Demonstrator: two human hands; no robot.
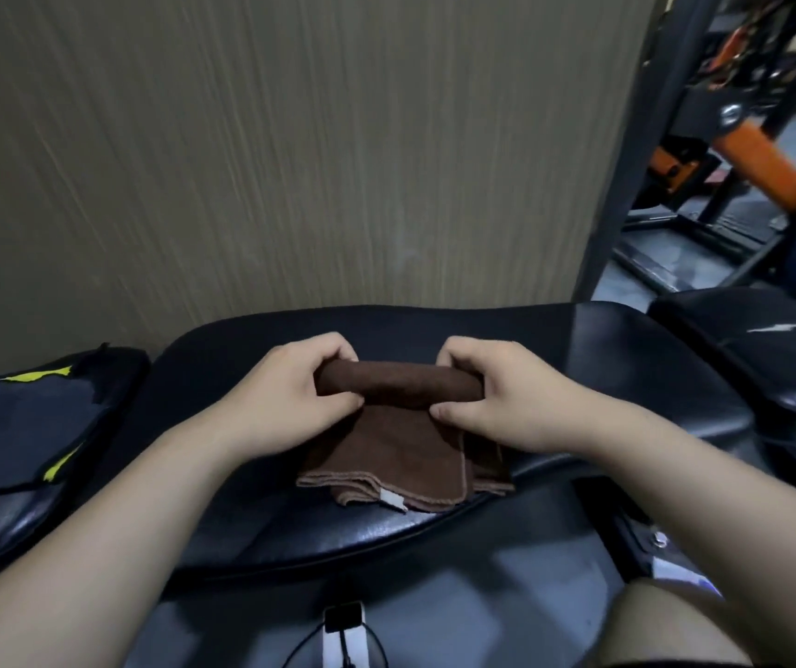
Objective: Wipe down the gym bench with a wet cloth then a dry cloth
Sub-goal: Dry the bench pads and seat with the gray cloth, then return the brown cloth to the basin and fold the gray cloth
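Two hands: your left hand (pixel 290 392) and right hand (pixel 492 397) face each other across the cloth's far edge.
Cloth: a brown, soft, pale-hemmed woven cloth (pixel 400 450), folded in several layers. It lies on the middle of the bench, with its near hem close to the front rim.
Bench: a black padded vinyl gym bench (pixel 603 359) carries the cloth on its top.
Left fingers: these curl round the left end of the rolled far edge, with the thumb in front.
Right fingers: these curl round the right end of the same roll, with the thumb pressing the fold below it.
Wet or dry: you cannot tell from this view.
Handling (judgement): the cloth looks light and limp, with no stiffness. Expect it to sag and the layers to slip apart when you lift it. It is not fragile. If it is damp, it will be heavier and cling to the vinyl.
Where to hold (judgement): keep the roll as your handle, or press a flat palm over the folded stack. Avoid the loose hem corners and the small white tag (pixel 392 499).
Surface (judgement): the sheen suggests slick vinyl, so the cloth should glide.
Second cloth: a dark cloth with yellow markings (pixel 25 426) lies on the neighbouring pad at the left, well apart from your hands.
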